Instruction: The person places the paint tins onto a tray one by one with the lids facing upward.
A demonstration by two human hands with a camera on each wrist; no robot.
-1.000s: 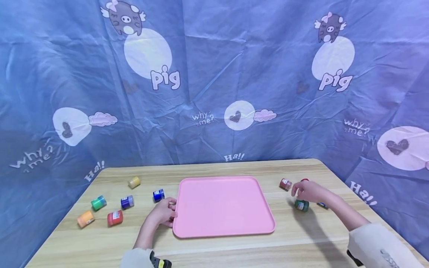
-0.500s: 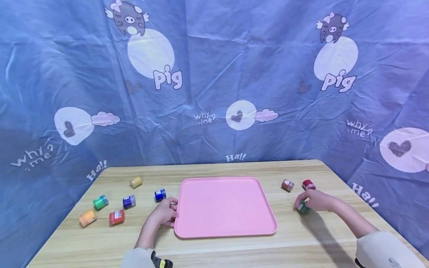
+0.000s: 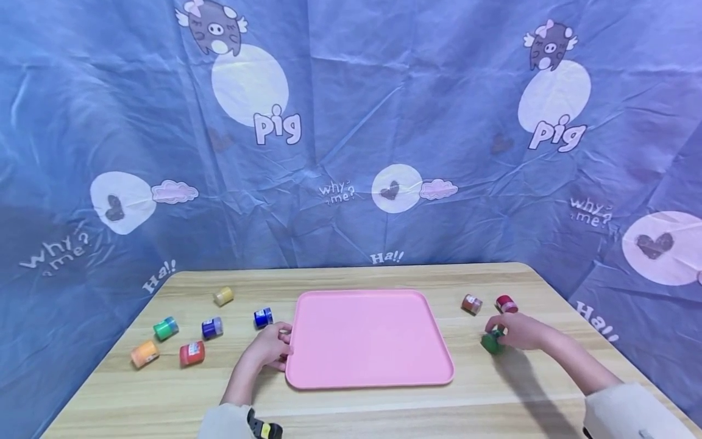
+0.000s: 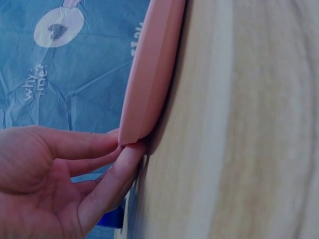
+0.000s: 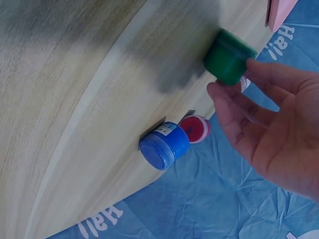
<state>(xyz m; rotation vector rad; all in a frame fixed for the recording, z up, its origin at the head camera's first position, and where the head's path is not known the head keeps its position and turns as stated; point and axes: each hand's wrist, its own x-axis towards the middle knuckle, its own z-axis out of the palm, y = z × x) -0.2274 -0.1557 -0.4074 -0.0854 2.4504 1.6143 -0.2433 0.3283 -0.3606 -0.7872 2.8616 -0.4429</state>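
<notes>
A small green paint pot [image 3: 492, 342] is pinched at its lid between the thumb and fingertips of the right hand [image 3: 518, 331], on the wooden worktop [image 3: 362, 408] to the right of a pink tray [image 3: 366, 338]. The pot looks light, rigid and smooth-sided, so it is judged likely to roll or slip; a hold across the cap or round the body seems surest. The left hand [image 3: 269, 347] is laid against the tray's left rim, fingers pressed at the edge and gently bent rather than closed. Just beyond the right hand lie a red pot [image 3: 506, 303] and a brown-red pot [image 3: 471, 303]; a blue pot [image 5: 164, 145] is seen only from the right wrist. The worktop is pale, smooth wood grain. Behind it hangs a creased blue cloth [image 3: 351, 134] printed with cartoon pigs.
</notes>
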